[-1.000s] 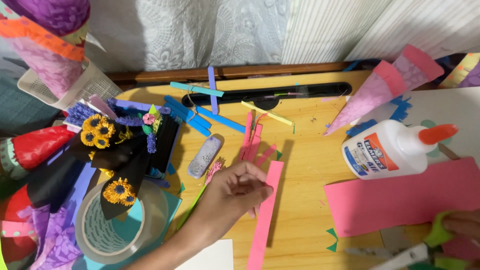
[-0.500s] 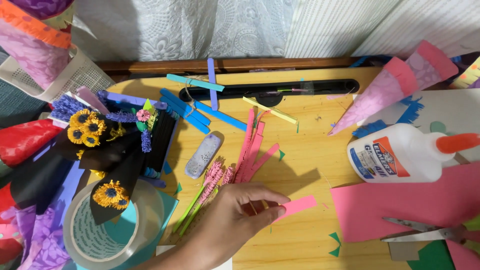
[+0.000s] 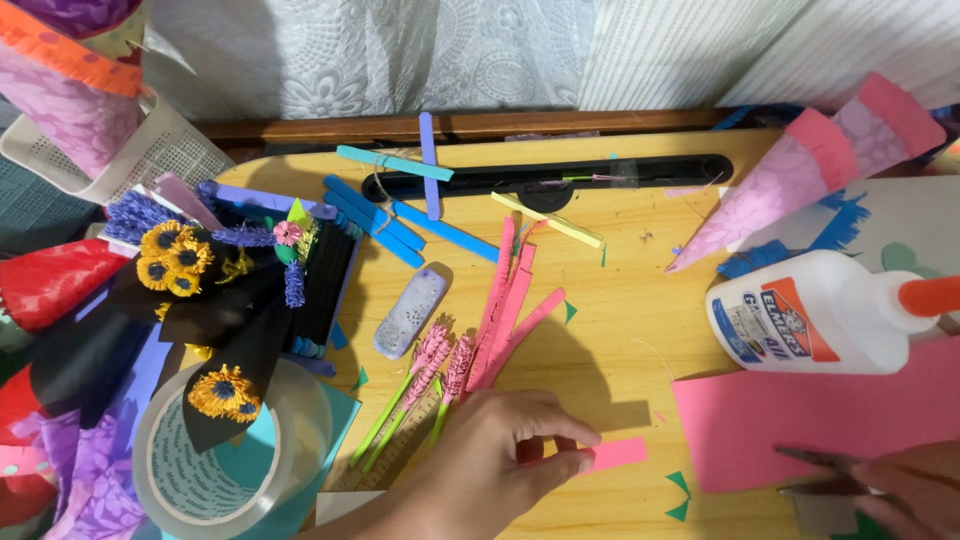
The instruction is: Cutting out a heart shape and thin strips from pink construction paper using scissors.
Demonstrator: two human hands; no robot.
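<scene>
Cluttered yellow wooden craft table (image 3: 620, 330): left hand (image 3: 500, 460), having slid rightward, now pinches a short pink paper strip (image 3: 612, 455); right hand (image 3: 915, 490), newly returned, grips scissors (image 3: 820, 472).

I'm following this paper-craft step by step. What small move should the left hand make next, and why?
Probably lift the pink strip off the table: the left hand pinches its end while it lies flat, apart from the pink strips piled above. The right hand holds scissors.
</scene>
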